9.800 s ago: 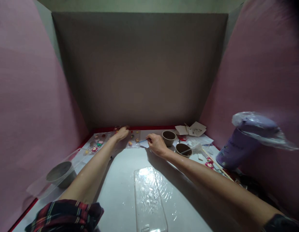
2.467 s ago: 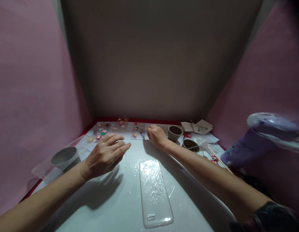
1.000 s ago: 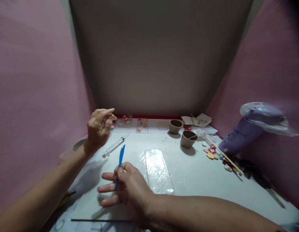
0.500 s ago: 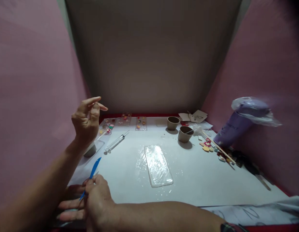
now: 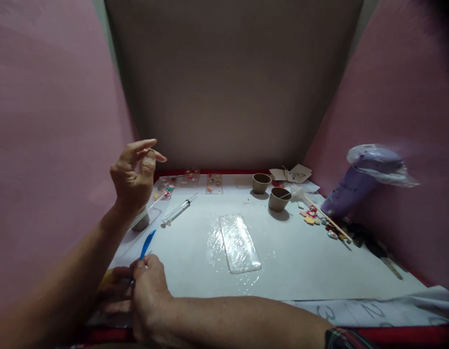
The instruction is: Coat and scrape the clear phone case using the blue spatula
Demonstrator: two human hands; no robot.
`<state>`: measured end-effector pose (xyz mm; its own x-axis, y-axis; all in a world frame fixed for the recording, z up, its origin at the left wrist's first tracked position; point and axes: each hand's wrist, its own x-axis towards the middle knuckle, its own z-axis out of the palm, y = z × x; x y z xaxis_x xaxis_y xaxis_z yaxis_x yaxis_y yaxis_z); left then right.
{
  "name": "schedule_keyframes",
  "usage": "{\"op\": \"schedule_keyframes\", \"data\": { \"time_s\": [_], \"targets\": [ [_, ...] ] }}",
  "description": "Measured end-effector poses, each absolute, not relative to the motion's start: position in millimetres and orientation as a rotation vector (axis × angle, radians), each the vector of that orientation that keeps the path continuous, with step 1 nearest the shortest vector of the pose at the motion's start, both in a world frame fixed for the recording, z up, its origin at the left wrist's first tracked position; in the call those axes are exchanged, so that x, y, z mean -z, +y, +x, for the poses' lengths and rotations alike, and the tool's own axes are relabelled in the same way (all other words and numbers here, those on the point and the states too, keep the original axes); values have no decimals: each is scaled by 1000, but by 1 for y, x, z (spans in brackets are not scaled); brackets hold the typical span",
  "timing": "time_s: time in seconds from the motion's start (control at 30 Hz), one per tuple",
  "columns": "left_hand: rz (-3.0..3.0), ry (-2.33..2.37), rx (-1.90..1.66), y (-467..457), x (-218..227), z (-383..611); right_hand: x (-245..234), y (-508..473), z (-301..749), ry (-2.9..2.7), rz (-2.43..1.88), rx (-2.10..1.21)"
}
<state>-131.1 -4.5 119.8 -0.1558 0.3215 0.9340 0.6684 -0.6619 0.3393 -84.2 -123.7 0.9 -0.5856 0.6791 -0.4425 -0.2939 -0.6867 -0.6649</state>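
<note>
My left hand (image 5: 133, 172) is raised above the table's left side, with fingers loosely bent, index and middle finger pointing right, and nothing visible in it. Below it, my right hand (image 5: 149, 286) pinches a blue plastic knife (image 5: 147, 243) between thumb and index finger, blade tip up. Its other fingers reach left and are partly in shadow behind my left forearm. Right of the knife, a clear phone case (image 5: 240, 245) lies flat on white paper (image 5: 195, 271), with glossy wet-looking streaks on and around it. A syringe (image 5: 177, 212) lies farther back.
Two brown cups (image 5: 280, 199) stand at the back, one with a stick inside. Another cup (image 5: 140, 222) is behind my left wrist. Decorated clear cases (image 5: 214, 184) line the far edge. At right lie small charms (image 5: 309, 219), a wooden stick (image 5: 329, 220) and a purple tumbler (image 5: 349, 189).
The whole view has shifted slightly. My right hand keeps hold of the blue knife, and its outstretched fingers have drawn in a little. My left hand stays raised in much the same pose.
</note>
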Motion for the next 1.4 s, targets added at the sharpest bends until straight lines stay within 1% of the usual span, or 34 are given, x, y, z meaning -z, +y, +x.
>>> {"op": "schedule_keyframes", "data": {
  "time_s": [0.1,0.17,0.33,0.43,0.57,0.67,0.83,0.97,1.07,1.17,1.3,1.4],
  "targets": [
    [-1861,-1153,1868,-16,-128,-132,-12,-127,-79,-598,-1047,-2328],
    [-1885,-1217,1808,-29,-136,-133,-15,-128,-76,-607,-1025,-2322],
    [-1862,-1492,1489,-79,-149,-134,-10,-130,-77,-588,-989,-2251],
    [-1821,-1688,1386,-115,-143,-141,-6,-131,-78,-587,-980,-2234],
    [-1648,-1929,1219,-160,-108,-167,-5,-133,-77,-598,-972,-2230],
    [-1615,-2090,917,-186,-65,-194,-5,-134,-76,-611,-962,-2226],
    [-1806,-2005,565,-212,-1,-218,-6,-135,-76,-641,-955,-2222],
    [-1745,-2084,420,-212,21,-217,-7,-134,-77,-658,-953,-2211],
    [-1715,-2119,418,-207,20,-215,-9,-133,-75,-653,-962,-2222],
    [-1653,-2212,350,-202,8,-208,-15,-131,-64,-666,-902,-2265],
    [-1488,-2423,143,-198,-12,-193,-31,-125,-31,-782,-795,-2232],
    [-1420,-2374,-8,-193,-19,-185,-43,-114,3,-882,-751,-2162]
  ]
}}
